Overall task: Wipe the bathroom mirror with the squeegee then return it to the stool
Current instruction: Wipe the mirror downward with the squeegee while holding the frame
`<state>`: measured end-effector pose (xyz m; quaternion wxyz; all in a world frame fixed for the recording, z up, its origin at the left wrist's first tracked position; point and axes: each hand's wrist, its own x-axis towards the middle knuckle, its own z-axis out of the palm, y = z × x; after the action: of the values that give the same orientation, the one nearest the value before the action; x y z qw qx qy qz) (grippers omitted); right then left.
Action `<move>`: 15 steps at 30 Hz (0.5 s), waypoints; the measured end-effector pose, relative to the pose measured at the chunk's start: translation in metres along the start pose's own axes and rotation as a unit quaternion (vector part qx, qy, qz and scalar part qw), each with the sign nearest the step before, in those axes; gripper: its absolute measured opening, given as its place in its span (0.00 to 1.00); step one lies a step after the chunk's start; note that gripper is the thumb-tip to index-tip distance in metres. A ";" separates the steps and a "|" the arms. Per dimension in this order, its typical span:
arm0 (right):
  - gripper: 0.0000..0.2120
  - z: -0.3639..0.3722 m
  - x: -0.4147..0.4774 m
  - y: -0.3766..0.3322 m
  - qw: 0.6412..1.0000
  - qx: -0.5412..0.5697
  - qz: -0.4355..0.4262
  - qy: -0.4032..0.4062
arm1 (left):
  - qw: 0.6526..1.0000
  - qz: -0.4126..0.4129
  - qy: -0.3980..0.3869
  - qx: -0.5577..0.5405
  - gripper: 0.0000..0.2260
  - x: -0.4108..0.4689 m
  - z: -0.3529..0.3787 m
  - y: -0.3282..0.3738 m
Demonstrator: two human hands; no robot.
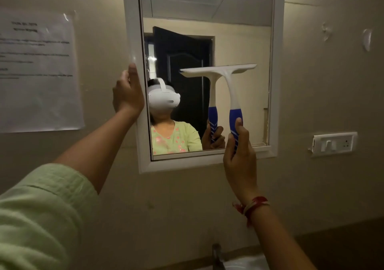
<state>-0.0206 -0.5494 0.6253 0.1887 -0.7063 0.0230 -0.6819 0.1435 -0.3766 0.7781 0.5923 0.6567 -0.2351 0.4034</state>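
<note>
The bathroom mirror [239, 30] hangs on the wall in a white frame [133, 41]. My right hand [240, 157] grips the blue handle of a white squeegee [230, 78], held upright with its blade lying across the middle of the glass. The squeegee's reflection shows just left of it. My left hand [127, 93] holds the left edge of the mirror frame, fingers curled round it. The stool is out of view.
A laminated paper notice [37, 70] is stuck on the wall left of the mirror. A white switch plate [333, 144] sits on the wall at the right, with a small hook [366, 40] above it. A tap [217, 255] and a basin rim show at the bottom edge.
</note>
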 end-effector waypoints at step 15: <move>0.23 -0.009 -0.078 0.002 0.997 0.005 0.069 -0.044 | 1.000 -0.010 0.009 0.008 0.21 0.002 0.002 0.000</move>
<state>-0.0339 -0.5306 0.5508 0.2393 -0.7311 0.0600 -0.6360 0.1448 -0.3778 0.7794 0.5930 0.6601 -0.2195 0.4055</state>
